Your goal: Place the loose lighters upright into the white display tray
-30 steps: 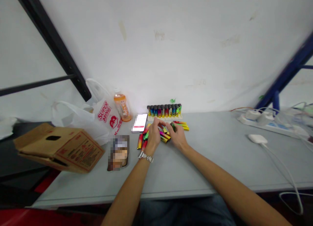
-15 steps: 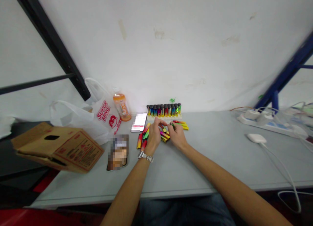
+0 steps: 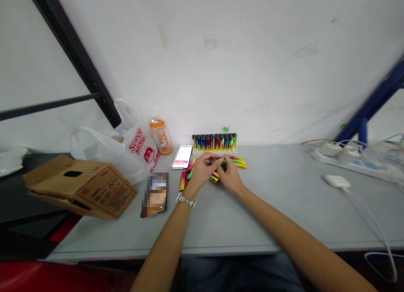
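Note:
Colourful lighters (image 3: 215, 143) stand upright in rows on a pale holder by the wall. In front of them my left hand (image 3: 203, 171), with a metal watch at its wrist, has its fingers bent together and touching the right fingertips; what they pinch is too small to make out. My right hand (image 3: 229, 175) is closed on a small green lighter, mostly hidden by the fingers. Loose red and yellow lighters (image 3: 182, 181) lie left of and beneath the left hand. More yellow lighters (image 3: 240, 162) lie behind the right hand.
A phone with a lit screen (image 3: 182, 156), another phone (image 3: 155, 195), an orange bottle (image 3: 161, 136), a white plastic bag (image 3: 126, 157) and a cardboard box (image 3: 104, 191) are at the left. A power strip (image 3: 356, 163) and a white charger (image 3: 337, 181) sit at the right.
My left hand has turned and its fingers have come over to meet those of my right hand. The whole view has shifted slightly.

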`<move>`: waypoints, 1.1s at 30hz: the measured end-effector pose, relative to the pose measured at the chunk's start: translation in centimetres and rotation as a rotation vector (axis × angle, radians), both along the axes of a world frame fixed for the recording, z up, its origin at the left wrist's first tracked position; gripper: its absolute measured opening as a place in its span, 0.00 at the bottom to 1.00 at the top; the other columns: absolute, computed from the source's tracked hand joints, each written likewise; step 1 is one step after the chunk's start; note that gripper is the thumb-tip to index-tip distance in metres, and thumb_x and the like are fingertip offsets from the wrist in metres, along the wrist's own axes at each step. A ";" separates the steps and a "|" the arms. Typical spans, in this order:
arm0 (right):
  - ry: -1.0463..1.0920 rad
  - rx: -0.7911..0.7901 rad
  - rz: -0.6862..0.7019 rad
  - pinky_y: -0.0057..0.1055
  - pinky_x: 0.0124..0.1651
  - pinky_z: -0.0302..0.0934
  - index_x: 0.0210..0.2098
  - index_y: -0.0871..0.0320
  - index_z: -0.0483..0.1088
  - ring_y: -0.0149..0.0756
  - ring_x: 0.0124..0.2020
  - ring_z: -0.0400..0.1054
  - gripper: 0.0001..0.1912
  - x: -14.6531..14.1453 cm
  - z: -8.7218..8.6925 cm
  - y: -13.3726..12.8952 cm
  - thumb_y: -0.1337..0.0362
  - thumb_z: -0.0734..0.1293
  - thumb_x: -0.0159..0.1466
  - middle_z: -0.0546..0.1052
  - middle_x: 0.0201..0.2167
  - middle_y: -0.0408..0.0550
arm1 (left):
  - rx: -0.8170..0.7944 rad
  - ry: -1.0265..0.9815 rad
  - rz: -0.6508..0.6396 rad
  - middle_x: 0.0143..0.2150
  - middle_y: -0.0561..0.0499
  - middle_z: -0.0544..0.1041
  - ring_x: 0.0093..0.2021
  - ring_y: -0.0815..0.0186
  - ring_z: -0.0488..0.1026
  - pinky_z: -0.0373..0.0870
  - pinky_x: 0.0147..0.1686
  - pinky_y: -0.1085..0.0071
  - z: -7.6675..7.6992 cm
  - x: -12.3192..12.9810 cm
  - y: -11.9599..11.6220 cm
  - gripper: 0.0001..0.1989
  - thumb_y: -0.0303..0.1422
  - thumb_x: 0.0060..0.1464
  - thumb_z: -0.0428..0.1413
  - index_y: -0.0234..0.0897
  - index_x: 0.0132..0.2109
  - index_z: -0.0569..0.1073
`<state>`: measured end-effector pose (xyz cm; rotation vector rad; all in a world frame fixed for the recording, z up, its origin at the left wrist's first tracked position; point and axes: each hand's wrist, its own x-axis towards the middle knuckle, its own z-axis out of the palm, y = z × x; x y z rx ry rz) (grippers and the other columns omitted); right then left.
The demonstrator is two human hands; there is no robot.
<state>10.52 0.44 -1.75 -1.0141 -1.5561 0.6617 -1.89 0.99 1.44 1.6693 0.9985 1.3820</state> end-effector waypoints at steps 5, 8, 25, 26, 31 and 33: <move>-0.028 0.055 0.051 0.33 0.41 0.61 0.48 0.55 0.62 0.38 0.40 0.67 0.16 -0.1 0.1 0.2 0.57 0.65 0.64 0.72 0.39 0.47 | 0.057 0.051 0.014 0.39 0.47 0.79 0.38 0.64 0.76 0.75 0.42 0.67 0.5 -2.0 0.4 0.13 0.41 0.53 0.62 0.37 0.40 0.77; -0.043 0.055 -0.022 0.34 0.41 0.62 0.51 0.56 0.63 0.40 0.44 0.66 0.20 0.4 0.3 0.7 0.58 0.67 0.62 0.71 0.43 0.50 | 0.143 0.158 0.103 0.39 0.47 0.80 0.39 0.62 0.78 0.74 0.46 0.65 1.9 -4.1 1.7 0.13 0.42 0.54 0.61 0.38 0.41 0.78; -0.178 0.033 -0.075 0.37 0.43 0.58 0.31 0.56 0.71 0.41 0.42 0.65 0.08 1.2 0.0 1.8 0.60 0.64 0.64 0.76 0.35 0.49 | 0.240 0.434 0.072 0.41 0.46 0.82 0.43 0.60 0.78 0.74 0.50 0.61 2.3 -7.1 12.0 0.07 0.30 0.51 0.59 0.38 0.38 0.82; -0.184 0.036 -0.078 0.37 0.43 0.58 0.31 0.56 0.71 0.41 0.42 0.65 0.08 1.2 0.0 1.9 0.60 0.64 0.64 0.76 0.35 0.49 | 0.237 0.426 0.070 0.41 0.46 0.82 0.43 0.60 0.78 0.74 0.50 0.61 2.1 -7.1 12.1 0.08 0.30 0.52 0.59 0.39 0.38 0.82; -0.198 0.033 -0.086 0.37 0.43 0.58 0.29 0.56 0.71 0.41 0.40 0.64 0.09 1.5 -0.4 2.1 0.60 0.64 0.63 0.74 0.33 0.49 | 0.214 0.391 0.083 0.41 0.47 0.83 0.43 0.60 0.79 0.74 0.50 0.61 1.8 -7.4 12.1 0.07 0.31 0.51 0.60 0.39 0.38 0.82; -0.203 0.038 -0.090 0.37 0.43 0.57 0.29 0.56 0.71 0.41 0.39 0.64 0.09 1.5 -0.5 2.2 0.60 0.64 0.63 0.73 0.32 0.48 | 0.222 0.391 0.101 0.41 0.47 0.83 0.43 0.60 0.79 0.74 0.50 0.61 1.9 -7.5 12.0 0.07 0.32 0.52 0.61 0.39 0.37 0.82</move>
